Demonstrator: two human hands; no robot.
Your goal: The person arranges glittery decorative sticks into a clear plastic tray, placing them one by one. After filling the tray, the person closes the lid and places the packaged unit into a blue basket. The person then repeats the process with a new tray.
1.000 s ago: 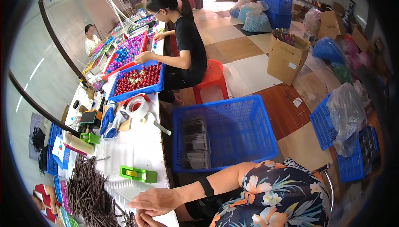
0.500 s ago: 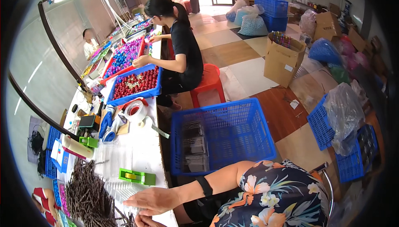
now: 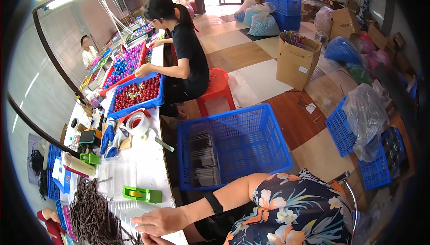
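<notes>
My right hand, its forearm wearing a black band, is low over the white table's near edge, its fingers pressed together and curled down. Just below it, my left hand is partly cut off by the lower edge, its fingers drawn together close to the right one. What either hand pinches is hidden or too small to name. Clear plastic sleeves lie spread beside the fingers. A heap of dark brown twig-like strands reaches to the fingertips. A green tape dispenser stands just beyond my right hand.
Farther along the table lie a tape roll, blue-handled scissors and a blue tray of red beads. A co-worker in black sits there on a red stool. A blue crate stands beside the table.
The whole view has shifted slightly, so the scene lies a little farther left. My hands stay together at nearly the same place, with the left one showing less.
</notes>
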